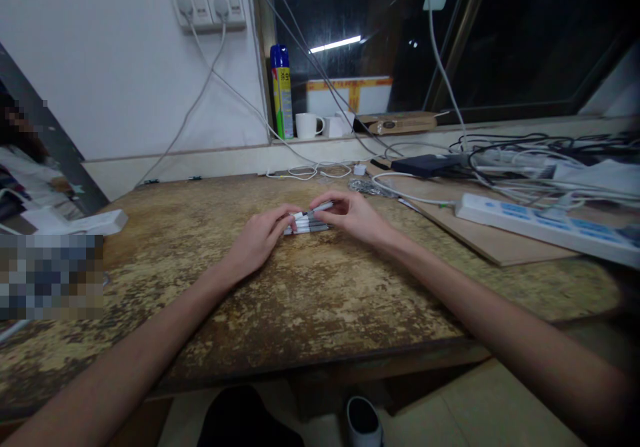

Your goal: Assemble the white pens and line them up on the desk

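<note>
Several slim pens (304, 227) with white barrels and grey ends lie side by side on the worn wooden table (280, 300). At their left end is my left hand (263, 235), thumb and fingers closed on the white end of a pen (299, 216). My right hand (353, 215) pinches a slim grey piece (324, 206), like a pen's cap or end, just above the row. A small dark part shows between the two hands. Whether the two held pieces are joined I cannot tell. Fingers partly cover the row at both ends.
A white power strip (545, 227) and a brown board (493, 237) lie at the right under tangled cables. On the sill stand a spray can (282, 93) and a white mug (307, 125). Another person is partly visible at the far left.
</note>
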A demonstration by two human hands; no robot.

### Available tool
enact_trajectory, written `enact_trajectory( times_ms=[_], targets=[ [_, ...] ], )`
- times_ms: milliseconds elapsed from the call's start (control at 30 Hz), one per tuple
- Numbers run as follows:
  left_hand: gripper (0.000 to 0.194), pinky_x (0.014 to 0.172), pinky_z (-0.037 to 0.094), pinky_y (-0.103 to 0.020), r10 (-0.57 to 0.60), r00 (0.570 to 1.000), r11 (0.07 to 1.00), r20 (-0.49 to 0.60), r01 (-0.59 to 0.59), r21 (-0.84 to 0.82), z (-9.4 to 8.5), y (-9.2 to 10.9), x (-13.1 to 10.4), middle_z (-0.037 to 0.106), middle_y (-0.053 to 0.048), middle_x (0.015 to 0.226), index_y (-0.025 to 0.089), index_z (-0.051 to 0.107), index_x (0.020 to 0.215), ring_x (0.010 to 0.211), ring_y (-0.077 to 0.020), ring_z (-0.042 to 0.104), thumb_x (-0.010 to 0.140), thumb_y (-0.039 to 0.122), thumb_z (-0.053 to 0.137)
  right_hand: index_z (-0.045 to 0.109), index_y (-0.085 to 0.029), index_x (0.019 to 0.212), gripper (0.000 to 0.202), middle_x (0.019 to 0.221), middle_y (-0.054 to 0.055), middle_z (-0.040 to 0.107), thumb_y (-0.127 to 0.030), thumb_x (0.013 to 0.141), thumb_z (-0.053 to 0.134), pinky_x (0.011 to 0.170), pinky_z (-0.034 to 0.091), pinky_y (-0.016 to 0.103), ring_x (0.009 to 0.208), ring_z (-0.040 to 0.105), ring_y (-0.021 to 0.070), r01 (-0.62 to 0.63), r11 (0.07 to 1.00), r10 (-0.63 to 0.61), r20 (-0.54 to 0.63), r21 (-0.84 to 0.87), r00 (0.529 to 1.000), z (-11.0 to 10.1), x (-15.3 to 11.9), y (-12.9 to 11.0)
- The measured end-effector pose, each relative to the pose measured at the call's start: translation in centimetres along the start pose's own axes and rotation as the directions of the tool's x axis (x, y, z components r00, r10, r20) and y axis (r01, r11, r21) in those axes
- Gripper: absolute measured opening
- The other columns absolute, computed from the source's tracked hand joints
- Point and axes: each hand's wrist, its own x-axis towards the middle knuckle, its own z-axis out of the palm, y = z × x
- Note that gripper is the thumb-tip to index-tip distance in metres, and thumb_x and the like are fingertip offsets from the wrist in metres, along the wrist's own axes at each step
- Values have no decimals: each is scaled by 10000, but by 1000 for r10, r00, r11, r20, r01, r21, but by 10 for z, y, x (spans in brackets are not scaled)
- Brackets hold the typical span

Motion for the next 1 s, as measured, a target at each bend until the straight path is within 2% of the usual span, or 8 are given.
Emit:
enact_trajectory(
  times_ms=[67,133,300,533,667,833,1000],
  targets=[
    [292,1030,456,-371,52,998,998,-33,-53,-25,0,-1,1,715,-38,1258,260,662,1254,1152,-213,643,1070,306,439,763,-207,954,190,940,44,748,-322,803,753,787,524,352,838,673,197,-7,999,7,-10,31,1000,1,0,-1],
    [296,1062,446,-393,77,995,997,-60,-78,-17,0,-3,1,699,-39,1300,272,652,1289,1196,-219,625,1062,290,462,766,-210,959,192,951,44,748,-324,806,744,789,513,344,843,660,192,-10,999,12,-36,36,999,0,1,-3],
    [283,1022,472,-424,60,994,998,-95,-57,42,-1,-9,1,707,-54,1215,259,664,1268,1124,-235,643,1047,267,488,759,-215,922,167,958,41,746,-316,793,729,804,500,338,871,643,196,-38,999,41,-118,31,992,-3,1,-6],
    [280,1019,476,-438,43,992,998,-122,-36,56,-3,-13,0,698,-61,1221,258,661,1262,1138,-243,636,1045,249,484,745,-220,911,130,957,44,739,-252,807,673,956,500,373,943,675,201,-62,983,94,-180,172,979,-10,3,5],
    [279,1015,479,-436,39,993,998,-113,-32,56,-4,-11,0,695,-55,1216,262,659,1264,1138,-239,634,1046,251,485,736,-218,883,114,963,58,746,-241,824,641,957,507,389,944,684,215,-78,995,90,-256,56,962,-12,5,8],
    [271,1030,478,-458,64,992,997,-108,-58,58,-2,-10,0,696,-57,1215,269,665,1252,1136,-246,631,1045,256,490,723,-198,818,217,877,69,735,-370,896,616,854,494,389,845,658,225,-19,983,-5,-133,-182,991,-7,5,7],
    [278,1014,488,-458,89,992,995,-89,-85,49,-2,-11,1,698,-59,1192,277,664,1257,1116,-248,635,1041,252,490,690,-205,791,274,792,50,718,-432,921,610,805,477,361,788,642,209,-20,988,15,-30,-151,999,-4,3,7]
  ],
)
